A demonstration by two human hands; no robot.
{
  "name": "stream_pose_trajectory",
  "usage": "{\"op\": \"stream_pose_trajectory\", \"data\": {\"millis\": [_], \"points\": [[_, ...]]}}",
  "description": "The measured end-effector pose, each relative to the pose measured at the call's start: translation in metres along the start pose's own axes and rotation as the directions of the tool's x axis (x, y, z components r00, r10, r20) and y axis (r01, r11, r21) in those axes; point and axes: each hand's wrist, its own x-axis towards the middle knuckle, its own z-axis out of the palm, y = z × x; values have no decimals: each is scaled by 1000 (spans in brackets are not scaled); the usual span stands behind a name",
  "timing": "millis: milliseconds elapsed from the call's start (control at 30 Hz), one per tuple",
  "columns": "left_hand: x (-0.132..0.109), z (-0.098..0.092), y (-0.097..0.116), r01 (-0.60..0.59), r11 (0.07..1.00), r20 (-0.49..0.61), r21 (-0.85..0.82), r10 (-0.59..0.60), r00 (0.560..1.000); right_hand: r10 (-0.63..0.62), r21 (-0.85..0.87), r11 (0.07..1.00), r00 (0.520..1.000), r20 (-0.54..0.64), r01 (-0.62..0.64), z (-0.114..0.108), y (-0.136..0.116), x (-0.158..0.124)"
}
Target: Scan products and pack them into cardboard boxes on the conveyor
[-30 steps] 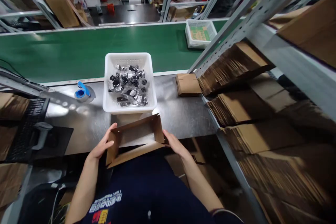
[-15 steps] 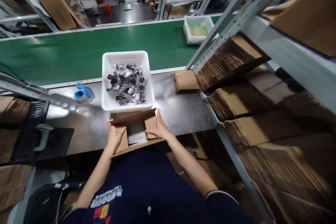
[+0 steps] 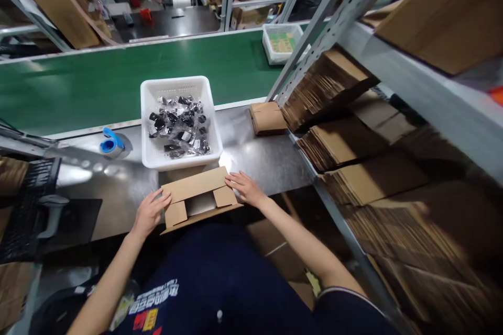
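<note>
A small brown cardboard box (image 3: 196, 182) stands at the bench's near edge, close to my body, its top flaps unfolded. Bright metal shows through the opening between its two short end flaps. My left hand (image 3: 150, 211) is at the box's left end, its bent fingers gripping the corner of the long far flap. At the other end, my right hand (image 3: 247, 187) lies with fingers stretched and spread, the tips touching the flap's right corner. Just beyond the box sits a white plastic basket (image 3: 149, 159) with many black parts (image 3: 183, 123) in clear bags.
A tape roll with a blue cutter (image 3: 112, 142) stands left of the basket. To the right are a small cardboard stack (image 3: 268, 118) and shelves of flattened cartons (image 3: 346, 146). A green conveyor belt (image 3: 98, 84) crosses behind, bearing another white basket (image 3: 271, 56). A scanner (image 3: 54, 214) lies left.
The box's long far flap has tipped inward from upright, and its face now shows. Both hands have shifted from inside the flaps to the box's outer corners; the right fingers have spread out.
</note>
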Motion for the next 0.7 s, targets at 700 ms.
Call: {"op": "stream_pose_trajectory", "data": {"millis": [700], "points": [[60, 88, 95, -189, 938, 280, 292, 105, 954, 528, 660, 735, 739, -418, -151, 74, -39, 6]]}}
